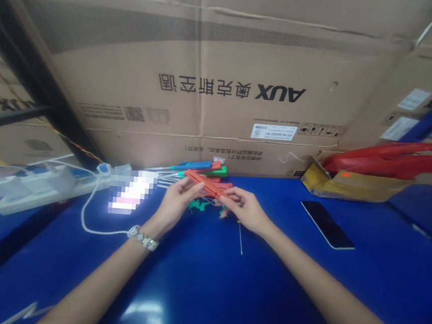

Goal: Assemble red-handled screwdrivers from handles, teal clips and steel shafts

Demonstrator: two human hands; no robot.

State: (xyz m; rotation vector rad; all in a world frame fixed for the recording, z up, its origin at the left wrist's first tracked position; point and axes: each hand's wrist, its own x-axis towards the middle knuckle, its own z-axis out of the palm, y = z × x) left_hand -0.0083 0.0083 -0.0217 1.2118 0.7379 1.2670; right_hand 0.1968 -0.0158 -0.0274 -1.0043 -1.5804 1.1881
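Far L, on the blue table (pixel 258 295): white pwr strip (pixel 75 186) w/ chargers (pixel 44 181) plugged in; white cable (pixel 86 221) loops across the tabletop toward the L wrist. Next, a bright pixelated patch (pixel 133 190), content unreadable. L wrist wears a metal-band watch (pixel 142 238). L hand (pixel 175 203): fingers closed on the L portion of the red handle piece (pixel 208 185), thumb on top. Ref. pos. of piece: approx. ctr, btwn both hands, tilted down to the R. Directly behind: tool bundle (pixel 196 166), blue, green & red handles, metal shafts pointing L. Green part (pixel 198 205), irregular outline, lies just below the piece. Rear: upright carton (pixel 225 48), "AUX" print inverted. Thin rod (pixel 240 241) lies near the R hand (pixel 247 210), whose fingers are pinched on the piece's R end. Farther R: dark-screen phone (pixel 326 225), flat; then low open box (pixel 359 186) w/ red bag (pixel 388 158) on top.
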